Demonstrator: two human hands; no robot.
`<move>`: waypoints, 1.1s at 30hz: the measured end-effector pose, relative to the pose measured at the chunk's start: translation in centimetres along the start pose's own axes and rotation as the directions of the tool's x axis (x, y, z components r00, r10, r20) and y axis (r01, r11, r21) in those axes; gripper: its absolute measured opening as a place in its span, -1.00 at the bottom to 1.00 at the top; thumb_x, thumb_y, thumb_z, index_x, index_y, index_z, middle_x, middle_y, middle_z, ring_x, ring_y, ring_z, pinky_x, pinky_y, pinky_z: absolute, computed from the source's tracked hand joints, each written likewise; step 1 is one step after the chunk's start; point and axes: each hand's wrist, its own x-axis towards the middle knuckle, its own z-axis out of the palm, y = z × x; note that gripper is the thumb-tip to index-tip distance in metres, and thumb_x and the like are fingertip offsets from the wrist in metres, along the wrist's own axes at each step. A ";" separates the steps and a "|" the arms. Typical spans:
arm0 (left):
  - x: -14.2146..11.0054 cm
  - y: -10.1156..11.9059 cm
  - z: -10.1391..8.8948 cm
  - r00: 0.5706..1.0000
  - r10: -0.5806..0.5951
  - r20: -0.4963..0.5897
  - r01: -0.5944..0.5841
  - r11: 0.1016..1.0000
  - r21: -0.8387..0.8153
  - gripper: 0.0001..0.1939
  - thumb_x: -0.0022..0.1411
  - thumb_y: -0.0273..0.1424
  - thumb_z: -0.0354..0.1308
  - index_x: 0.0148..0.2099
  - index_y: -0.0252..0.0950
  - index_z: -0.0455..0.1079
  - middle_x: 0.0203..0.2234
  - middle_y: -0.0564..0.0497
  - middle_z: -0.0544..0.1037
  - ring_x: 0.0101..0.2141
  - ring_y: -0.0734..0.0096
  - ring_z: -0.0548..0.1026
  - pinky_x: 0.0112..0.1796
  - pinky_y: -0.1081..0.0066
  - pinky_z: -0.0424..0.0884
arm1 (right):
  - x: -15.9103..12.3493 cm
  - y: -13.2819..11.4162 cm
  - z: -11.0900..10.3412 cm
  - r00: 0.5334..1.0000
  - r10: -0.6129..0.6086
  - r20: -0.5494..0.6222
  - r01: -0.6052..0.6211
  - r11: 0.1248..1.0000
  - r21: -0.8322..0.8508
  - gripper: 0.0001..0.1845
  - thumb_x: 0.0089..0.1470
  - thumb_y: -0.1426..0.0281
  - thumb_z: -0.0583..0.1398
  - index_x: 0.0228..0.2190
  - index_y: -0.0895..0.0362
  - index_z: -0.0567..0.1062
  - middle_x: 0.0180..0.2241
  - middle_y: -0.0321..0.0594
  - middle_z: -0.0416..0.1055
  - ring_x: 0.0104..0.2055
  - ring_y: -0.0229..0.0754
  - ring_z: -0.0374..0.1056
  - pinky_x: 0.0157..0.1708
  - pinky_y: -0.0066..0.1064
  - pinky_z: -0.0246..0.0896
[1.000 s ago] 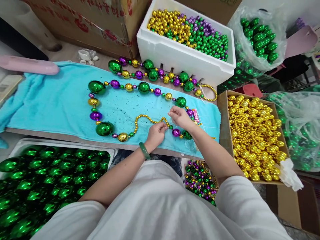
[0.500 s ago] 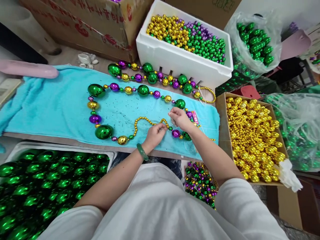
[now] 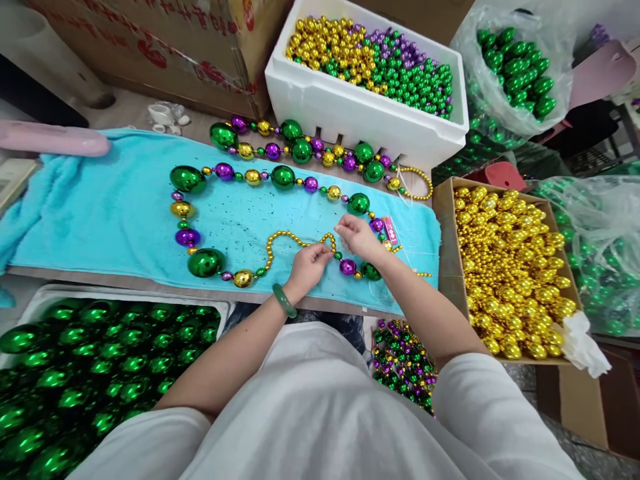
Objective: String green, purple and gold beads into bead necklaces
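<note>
A bead necklace (image 3: 283, 177) of green, purple and gold beads lies in a loop on a turquoise towel (image 3: 120, 220). My left hand (image 3: 311, 267), with a green bangle (image 3: 284, 301) on its wrist, pinches the necklace where the small gold beads (image 3: 270, 248) meet a green bead (image 3: 338, 256). Just above and to the right, my right hand (image 3: 361, 239) is closed in a pinch; whatever its fingertips hold is too fine to make out. Below that hand sits a purple bead (image 3: 348, 267). A pink card (image 3: 390, 231) and thin white thread (image 3: 407, 257) lie beyond my right wrist.
Another bead necklace (image 3: 301, 151) lies along the towel's far edge. Behind it stands a white foam box (image 3: 360, 110) of small beads. A carton (image 3: 450, 247) of gold beads is at right, a tray (image 3: 225, 320) of large green beads at lower left. Strung beads (image 3: 403, 367) hang below.
The view has shifted slightly. Both hands keep nearly the same pinched poses beside the necklace, with my right fingertips still just above the left ones.
</note>
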 end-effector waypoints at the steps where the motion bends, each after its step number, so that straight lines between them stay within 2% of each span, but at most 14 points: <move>1: 0.1 0.0 0.1 1.000 -0.003 0.002 0.003 1.000 0.005 -0.89 0.09 -0.42 0.13 -0.47 -0.29 0.39 -0.62 0.12 0.40 -0.51 0.45 0.32 -0.40 0.44 0.22 | 0.1 0.2 0.0 0.999 0.007 -0.033 -0.007 1.000 0.013 -0.73 0.08 0.27 0.16 -0.49 0.05 0.14 -0.78 -0.57 0.01 -0.77 -0.38 -0.08 -0.73 -0.52 -0.18; 4: 0.2 -0.1 0.2 1.000 0.013 0.003 -0.013 0.999 0.033 -0.88 0.09 -0.41 0.13 -0.48 -0.29 0.38 -0.61 0.11 0.39 -0.50 0.45 0.32 -0.40 0.44 0.20 | 0.4 0.5 -0.2 0.995 0.012 -0.099 -0.007 0.999 0.047 -0.71 0.05 0.26 0.19 -0.51 0.05 0.15 -0.79 -0.58 0.02 -0.79 -0.39 -0.09 -0.75 -0.52 -0.18; 10: 0.2 0.4 -0.2 0.999 -0.028 0.044 0.025 0.996 0.081 -0.88 0.08 -0.40 0.14 -0.48 -0.28 0.39 -0.68 0.16 0.32 -0.56 0.48 0.26 -0.45 0.44 0.16 | 0.3 0.9 -0.3 0.994 0.026 -0.107 -0.017 0.996 0.085 -0.66 0.03 0.19 0.22 -0.51 0.04 0.15 -0.80 -0.58 0.03 -0.80 -0.38 -0.07 -0.77 -0.52 -0.18; 13: 0.1 1.0 -0.5 0.998 -0.023 0.066 0.018 0.997 0.071 -0.88 0.08 -0.37 0.16 -0.46 -0.28 0.42 -0.66 0.15 0.35 -0.57 0.49 0.24 -0.46 0.44 0.15 | 0.1 0.7 -0.3 0.995 0.013 -0.104 -0.005 0.997 0.077 -0.70 0.07 0.21 0.17 -0.50 0.04 0.15 -0.79 -0.57 0.02 -0.79 -0.36 -0.06 -0.75 -0.51 -0.17; 16: 0.2 1.4 -0.7 0.998 -0.014 0.057 0.009 0.997 0.080 -0.81 0.06 -0.27 0.20 -0.47 -0.28 0.44 -0.68 0.15 0.32 -0.58 0.50 0.20 -0.48 0.43 0.12 | -0.6 -0.2 0.0 0.989 -0.069 -0.133 0.065 0.997 -0.035 -0.77 0.11 0.28 0.10 -0.50 0.04 0.15 -0.74 -0.52 0.03 -0.73 -0.34 -0.02 -0.68 -0.50 -0.11; 18: 0.2 1.5 -0.7 0.998 -0.035 0.055 0.032 0.998 0.059 -0.79 0.01 -0.26 0.22 -0.54 -0.28 0.41 -0.71 0.15 0.28 -0.59 0.51 0.18 -0.50 0.43 0.10 | -1.5 -0.9 0.5 0.969 -0.189 -0.162 0.153 0.966 -0.209 -0.78 0.12 0.31 0.09 -0.50 0.05 0.15 -0.68 -0.46 0.08 -0.65 -0.31 0.05 -0.61 -0.48 -0.05; 21: 0.4 1.6 -0.8 0.972 -0.191 0.139 0.213 0.963 -0.167 -0.73 -0.04 -0.25 0.23 -0.62 -0.29 0.31 -0.75 0.16 0.20 -0.64 0.57 0.12 -0.57 0.46 0.04 | -3.5 -1.3 1.7 0.921 -0.383 -0.079 0.292 0.808 -0.512 -0.84 0.19 0.32 0.04 -0.43 0.07 0.20 -0.55 -0.32 0.24 -0.50 -0.24 0.19 -0.47 -0.43 0.08; 23: 0.4 1.6 -0.8 0.931 -0.289 0.223 0.350 0.880 -0.322 -0.70 -0.07 -0.22 0.25 -0.62 -0.29 0.28 -0.76 0.16 0.18 -0.67 0.60 0.10 -0.61 0.48 0.02 | -5.0 -0.9 2.8 0.892 -0.441 0.094 0.379 0.620 -0.687 -0.88 0.22 0.37 -0.01 -0.37 0.10 0.24 -0.46 -0.20 0.33 -0.41 -0.16 0.26 -0.38 -0.37 0.15; 26: 0.4 1.7 -0.9 0.903 -0.319 0.287 0.414 0.823 -0.389 -0.67 -0.14 -0.18 0.31 -0.59 -0.31 0.32 -0.71 0.10 0.33 -0.62 0.55 0.25 -0.58 0.48 0.15 | -6.5 0.6 4.4 0.813 -0.409 0.415 0.542 0.267 -0.797 -0.84 0.22 0.47 -0.04 -0.33 0.15 0.33 -0.36 -0.04 0.41 -0.27 -0.05 0.32 -0.24 -0.26 0.21; 28: 0.4 1.7 -1.1 0.878 -0.335 0.341 0.457 0.799 -0.390 -0.67 -0.20 -0.19 0.36 -0.57 -0.32 0.36 -0.65 0.06 0.41 -0.57 0.51 0.33 -0.54 0.48 0.23 | -7.1 1.6 5.2 0.763 -0.356 0.540 0.605 0.099 -0.790 -0.79 0.23 0.50 -0.05 -0.31 0.18 0.37 -0.33 0.01 0.43 -0.23 -0.01 0.32 -0.18 -0.18 0.22; 30: 0.3 1.7 -1.3 0.848 -0.342 0.406 0.494 0.788 -0.367 -0.68 -0.22 -0.21 0.38 -0.54 -0.33 0.39 -0.64 0.05 0.43 -0.56 0.50 0.34 -0.54 0.48 0.24 | -7.2 2.3 5.7 0.752 -0.317 0.577 0.613 0.018 -0.790 -0.75 0.25 0.51 -0.07 -0.28 0.20 0.39 -0.33 0.02 0.43 -0.24 -0.01 0.32 -0.18 -0.14 0.24; 31: 0.3 1.7 -1.5 0.847 -0.328 0.419 0.482 0.805 -0.345 -0.69 -0.21 -0.22 0.37 -0.54 -0.32 0.39 -0.64 0.06 0.43 -0.56 0.50 0.34 -0.54 0.48 0.24 | -7.2 2.5 5.9 0.751 -0.304 0.586 0.616 0.002 -0.788 -0.74 0.25 0.52 -0.08 -0.27 0.20 0.39 -0.34 0.02 0.43 -0.25 -0.02 0.32 -0.19 -0.14 0.24; 33: 0.2 1.5 -1.8 0.879 -0.253 0.403 0.381 0.882 -0.276 -0.72 -0.14 -0.22 0.32 -0.56 -0.32 0.38 -0.65 0.08 0.41 -0.56 0.50 0.33 -0.54 0.49 0.23 | -7.2 2.7 6.3 0.746 -0.296 0.596 0.623 -0.006 -0.782 -0.74 0.25 0.53 -0.07 -0.27 0.20 0.40 -0.35 0.00 0.43 -0.27 -0.04 0.32 -0.21 -0.15 0.24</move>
